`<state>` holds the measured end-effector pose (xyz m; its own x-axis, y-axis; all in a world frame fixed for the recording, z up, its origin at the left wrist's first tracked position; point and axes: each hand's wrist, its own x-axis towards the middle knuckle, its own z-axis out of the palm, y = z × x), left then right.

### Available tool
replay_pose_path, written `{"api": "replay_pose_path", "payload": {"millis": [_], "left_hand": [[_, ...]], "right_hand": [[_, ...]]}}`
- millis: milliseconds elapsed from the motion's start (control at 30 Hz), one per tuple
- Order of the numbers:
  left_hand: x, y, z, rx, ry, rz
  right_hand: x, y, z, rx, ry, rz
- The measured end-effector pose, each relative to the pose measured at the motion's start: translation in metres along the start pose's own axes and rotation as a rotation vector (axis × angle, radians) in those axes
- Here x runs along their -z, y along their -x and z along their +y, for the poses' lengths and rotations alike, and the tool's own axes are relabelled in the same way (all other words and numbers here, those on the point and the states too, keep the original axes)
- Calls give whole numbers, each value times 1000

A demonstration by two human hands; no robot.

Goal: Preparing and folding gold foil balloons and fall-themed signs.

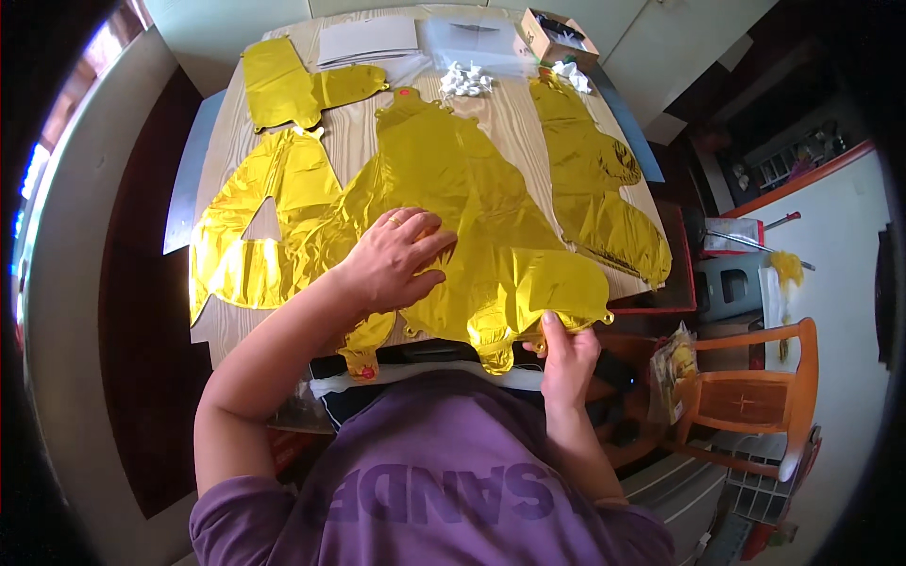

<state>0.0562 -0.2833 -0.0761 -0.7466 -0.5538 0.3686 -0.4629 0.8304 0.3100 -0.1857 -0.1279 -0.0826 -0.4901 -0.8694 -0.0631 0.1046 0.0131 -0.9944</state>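
A large, flat gold foil balloon (429, 156) with small tabs along its edge covers the middle of the wooden table (354, 118) and reaches its near edge. My left hand (394, 259) rests on this foil, fingers bent and slightly apart, thumb held away. At the near right, my right hand (566, 357) pinches the balloon's lower edge, with the thumb on top and the other fingers underneath. An A-shaped gold foil balloon (300, 170) lies to the left, partly overlapped. Other flat gold foil balloons lie at the far left (274, 85) and along the right side (576, 160).
Small white pieces (466, 81) are heaped at the back, near grey sheets (368, 41), clear plastic sheets (479, 45) and an open box (562, 40). More white pieces (572, 77) lie by the right balloon. A wooden chair (746, 401) stands to the right.
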Motion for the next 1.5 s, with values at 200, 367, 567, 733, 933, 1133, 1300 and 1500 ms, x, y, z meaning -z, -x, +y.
{"api": "replay_pose_path", "payload": {"millis": [200,367,567,733,933,1133,1300,1500], "left_hand": [[4,-4,0,-42,-130,-87],[2,-2,-2,-38,-149,-103],[-1,1,-5,-63,-147,-73],[-6,2,-6,-53,-171,-82],[-3,3,-12,-26,-87,-119],[-8,4,-8,-50,-189,-86],[0,1,-4,-44,-156,-102],[-2,-2,-5,-58,-140,-79]], "right_hand": [[-13,-5,-12,286,288,-141],[-9,-12,-26,213,642,-84],[-11,-10,-18,257,579,-75],[-22,-8,-12,801,950,-32],[-45,1,-11,1025,1005,-372],[-13,-7,-22,590,738,-82],[24,-10,-14,213,653,-5],[36,10,14,-437,-307,-4]]}}
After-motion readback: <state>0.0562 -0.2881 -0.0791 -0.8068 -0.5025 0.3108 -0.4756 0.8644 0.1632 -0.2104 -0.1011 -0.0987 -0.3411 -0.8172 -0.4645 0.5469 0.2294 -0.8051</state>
